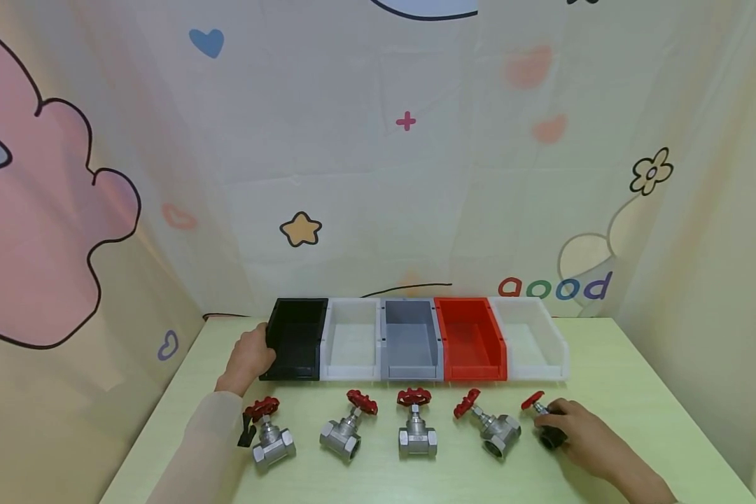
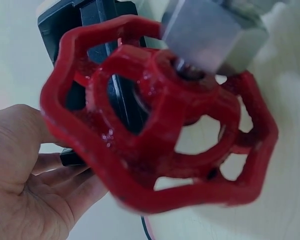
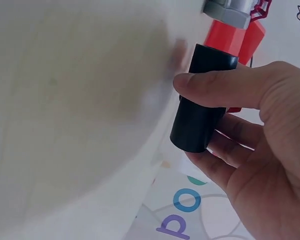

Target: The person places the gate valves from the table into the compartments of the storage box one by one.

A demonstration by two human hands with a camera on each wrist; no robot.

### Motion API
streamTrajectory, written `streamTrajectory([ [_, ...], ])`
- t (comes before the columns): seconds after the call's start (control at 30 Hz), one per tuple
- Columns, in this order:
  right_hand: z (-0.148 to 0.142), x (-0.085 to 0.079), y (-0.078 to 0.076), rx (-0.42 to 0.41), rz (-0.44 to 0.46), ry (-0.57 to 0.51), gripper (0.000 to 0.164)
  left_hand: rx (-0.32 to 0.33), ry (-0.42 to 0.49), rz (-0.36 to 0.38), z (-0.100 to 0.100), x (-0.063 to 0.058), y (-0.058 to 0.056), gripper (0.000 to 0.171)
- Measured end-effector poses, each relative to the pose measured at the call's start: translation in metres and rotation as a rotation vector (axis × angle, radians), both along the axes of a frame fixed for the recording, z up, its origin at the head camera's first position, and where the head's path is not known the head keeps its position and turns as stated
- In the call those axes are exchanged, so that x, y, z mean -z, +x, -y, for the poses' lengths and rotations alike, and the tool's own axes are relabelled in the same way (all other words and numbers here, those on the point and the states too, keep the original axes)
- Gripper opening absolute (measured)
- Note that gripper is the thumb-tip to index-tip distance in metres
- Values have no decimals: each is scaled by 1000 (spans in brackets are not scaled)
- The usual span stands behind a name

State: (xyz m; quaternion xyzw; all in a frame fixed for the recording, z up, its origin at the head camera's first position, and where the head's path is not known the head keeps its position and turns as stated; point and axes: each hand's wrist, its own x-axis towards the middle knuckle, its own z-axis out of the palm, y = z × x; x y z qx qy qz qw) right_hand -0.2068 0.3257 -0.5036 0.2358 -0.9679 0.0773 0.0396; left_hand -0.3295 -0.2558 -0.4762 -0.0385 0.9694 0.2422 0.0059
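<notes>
My left hand (image 1: 247, 359) grips the left side of the black bin (image 1: 290, 372). In the left wrist view the red handwheel (image 2: 162, 105) of a steel valve hides the thumb tip and much of that bin. At the table's right, my right hand (image 1: 582, 434) holds a valve with a black body (image 1: 551, 438) and a red handwheel (image 1: 532, 400). The right wrist view has the thumb across the black tubular body (image 3: 204, 120), with the fingers on its other side. The handwheel of this held valve is hidden there.
Right of the black bin stand a white bin (image 1: 351, 373), a grey bin (image 1: 412, 373), a red bin (image 1: 475, 373) and another white bin (image 1: 537, 373). Several steel valves with red handwheels line the table (image 1: 378, 483) before them, one being the middle valve (image 1: 417, 439).
</notes>
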Motion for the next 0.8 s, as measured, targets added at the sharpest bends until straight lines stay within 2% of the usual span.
streamTrajectory([
  [0.37, 1, -11, 2, -6, 47, -14, 42, 7, 8, -9, 1, 1, 2, 64],
  [0.63, -1, -13, 3, -71, -31, -12, 41, 1, 14, 1, 1, 0, 1, 65],
  [0.8, 1, -18, 4, -43, -52, -6, 40, 0, 15, 1, 1, 1, 1, 65],
])
